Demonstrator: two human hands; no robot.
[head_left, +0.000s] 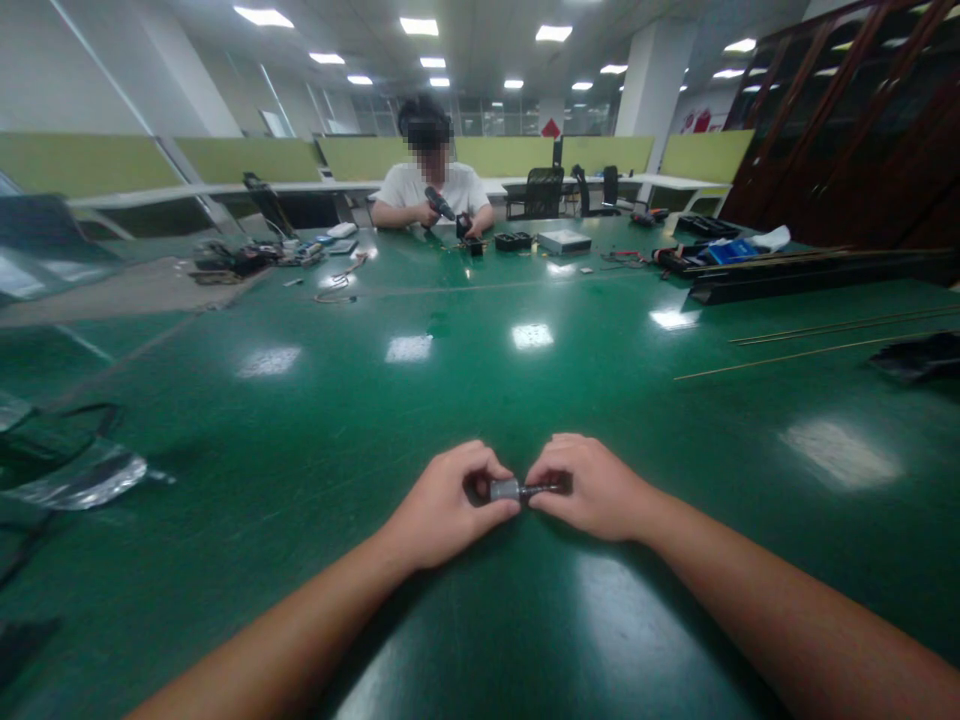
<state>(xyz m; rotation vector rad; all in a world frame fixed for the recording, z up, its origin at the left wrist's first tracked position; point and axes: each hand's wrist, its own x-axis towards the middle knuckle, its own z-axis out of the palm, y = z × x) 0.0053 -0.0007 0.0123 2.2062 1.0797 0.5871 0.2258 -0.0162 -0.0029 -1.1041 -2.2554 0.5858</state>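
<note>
Low over the green table (pixel 465 390), my two hands meet at a small grey cylinder with a thin dark rod at its right end. My left hand (pixel 450 505) is closed around the grey cylinder (pixel 505 490), thumb below and fingers above. The thumb and fingers of my right hand (pixel 592 490) pinch the dark rod (pixel 533 490), which lies in line with the cylinder. Part of each piece is hidden by the fingers. Whether the rod is threaded or fluted, I cannot make out.
Across the table a person (pixel 435 190) holds a power drill (pixel 439 203) and a dark part. Near them are a black tray (pixel 513 241) and a flat white box (pixel 563 242). Thin brass-coloured rods (pixel 810 358) lie right; clear plastic wrapping (pixel 82 475) lies left.
</note>
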